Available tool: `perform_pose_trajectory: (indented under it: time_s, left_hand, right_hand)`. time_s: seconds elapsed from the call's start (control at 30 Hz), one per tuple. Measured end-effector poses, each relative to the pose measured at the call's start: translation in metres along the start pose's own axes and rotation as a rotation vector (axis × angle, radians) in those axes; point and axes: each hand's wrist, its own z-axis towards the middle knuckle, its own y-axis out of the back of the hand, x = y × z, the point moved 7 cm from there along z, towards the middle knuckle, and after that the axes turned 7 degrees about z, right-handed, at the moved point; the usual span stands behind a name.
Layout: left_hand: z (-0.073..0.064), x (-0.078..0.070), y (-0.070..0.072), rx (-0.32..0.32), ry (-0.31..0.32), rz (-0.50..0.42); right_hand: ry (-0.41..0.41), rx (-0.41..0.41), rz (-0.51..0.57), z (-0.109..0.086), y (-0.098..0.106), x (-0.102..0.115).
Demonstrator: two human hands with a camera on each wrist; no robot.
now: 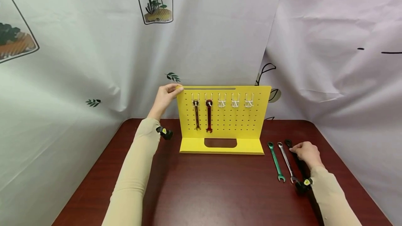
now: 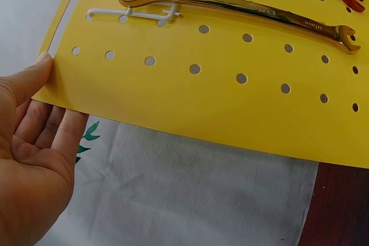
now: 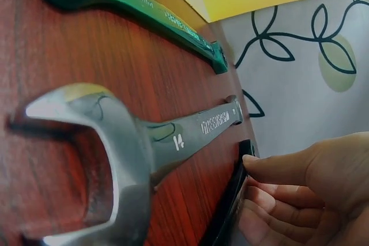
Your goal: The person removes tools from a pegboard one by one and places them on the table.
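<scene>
My left hand (image 1: 164, 97) grips the upper left corner of a yellow pegboard (image 1: 226, 125), thumb in front and fingers behind. A gold combination wrench (image 2: 230, 2) and a red one (image 1: 209, 117) hang by their ring ends from the two leftmost white hooks. Over on the right side of the table, my right hand (image 1: 307, 152) pinches a black wrench (image 3: 229, 197) near its ring end; part of its shaft is hidden by the hand and wrist. Beside it lie a silver wrench (image 1: 286, 159) marked 14 and a green wrench (image 1: 276, 160), both with open ends toward me.
Several white hooks (image 1: 235, 102) on the board's right part carry nothing. The board stands on its yellow base (image 1: 191, 145) near the back of the dark red table (image 1: 216, 187). A white printed curtain (image 1: 220, 44) hangs close behind and along the sides.
</scene>
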Motion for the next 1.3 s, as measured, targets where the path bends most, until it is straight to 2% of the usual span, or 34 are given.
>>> perform_pose_trajectory:
  time_s: [0.57,0.9,1.0,1.13,1.3]
  left_hand:
    - [-0.001,0.0,0.001,0.015,0.019,-0.006]
    - [-0.001,-0.002,0.0,0.012,0.014,0.001]
    - [0.0,-0.003,-0.001,0.01,0.006,0.003]
    - [0.0,-0.002,-0.001,0.01,0.0,-0.004]
    - [0.001,0.0,0.0,0.011,0.007,-0.009]
  right_hand:
    - [0.01,-0.018,0.016,-0.001,-0.001,-0.003]
    - [0.019,-0.085,0.024,0.0,0.0,-0.002]
    - [0.029,-0.101,0.064,0.0,-0.001,0.005]
    - [0.088,-0.109,0.12,0.002,-0.003,0.022]
    - [0.171,-0.074,0.194,0.002,-0.008,0.049]
